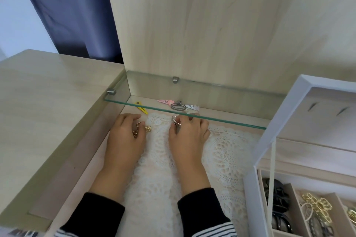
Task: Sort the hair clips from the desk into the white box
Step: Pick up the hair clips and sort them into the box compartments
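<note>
Hair clips (192, 107) lie at the back of the pale wooden surface (90, 169), well apart from the open white box with divided compartments (252, 198) at the right, which already holds black and gold ones. A white lace doily (227, 152) covers the middle, and a clear glass shelf (212, 92) overhangs the far clips. The left hand (123, 136) curls its fingers round gold chain-link clips (138, 131). The right hand (187, 134) pinches a silver ring-shaped clip (176, 121). A yellow snap clip (142, 108) and a pink snap clip (163, 101) wait under the glass. Lifting carelessly, knuckles could strike the shelf edge, or a clip could snag and drag the lace.
</note>
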Available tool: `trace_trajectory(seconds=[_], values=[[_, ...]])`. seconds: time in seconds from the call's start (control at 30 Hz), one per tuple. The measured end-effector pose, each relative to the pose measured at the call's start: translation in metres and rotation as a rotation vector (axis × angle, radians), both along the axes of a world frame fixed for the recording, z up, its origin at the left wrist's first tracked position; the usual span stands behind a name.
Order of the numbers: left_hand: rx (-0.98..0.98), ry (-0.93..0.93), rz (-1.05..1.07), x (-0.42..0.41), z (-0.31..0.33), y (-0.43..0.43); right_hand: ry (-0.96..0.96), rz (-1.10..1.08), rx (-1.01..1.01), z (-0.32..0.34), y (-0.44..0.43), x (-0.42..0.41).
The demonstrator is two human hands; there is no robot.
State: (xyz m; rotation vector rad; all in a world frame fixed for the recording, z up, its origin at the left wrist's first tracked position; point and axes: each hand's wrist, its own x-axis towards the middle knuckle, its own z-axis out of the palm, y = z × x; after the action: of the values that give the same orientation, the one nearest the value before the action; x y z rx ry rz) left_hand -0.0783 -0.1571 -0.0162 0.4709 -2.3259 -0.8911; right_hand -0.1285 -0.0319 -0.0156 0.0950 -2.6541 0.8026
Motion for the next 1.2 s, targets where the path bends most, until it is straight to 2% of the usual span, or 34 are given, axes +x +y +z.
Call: trace_trajectory(seconds=[0.1,0.27,0.57,0.73,0.9,1.07,1.2], values=[[-0.053,0.009,-0.050,0.002,-0.002,-0.001,0.064,-0.009,-0.018,-0.001,0.000,0.002],[-0.037,0.015,-0.099,0.005,0.000,0.000,0.137,0.037,-0.053,0.002,0.001,0.011],[-0.237,0.027,-0.124,0.003,0.003,0.001,0.163,0.013,-0.048,0.025,0.004,0.040],[-0.144,0.012,-0.158,0.022,0.014,0.024,0.161,0.075,-0.048,0.056,0.008,0.070],[-0.106,-0.039,-0.234,0.041,0.029,0.047,-0.023,0.287,0.090,0.079,0.026,0.100],[-0.066,-0.067,-0.211,0.046,0.048,0.061,0.120,0.346,0.187,0.099,0.060,0.123],[-0.037,-0.025,-0.223,0.050,0.064,0.081,0.183,0.344,0.188,0.109,0.107,0.134]])
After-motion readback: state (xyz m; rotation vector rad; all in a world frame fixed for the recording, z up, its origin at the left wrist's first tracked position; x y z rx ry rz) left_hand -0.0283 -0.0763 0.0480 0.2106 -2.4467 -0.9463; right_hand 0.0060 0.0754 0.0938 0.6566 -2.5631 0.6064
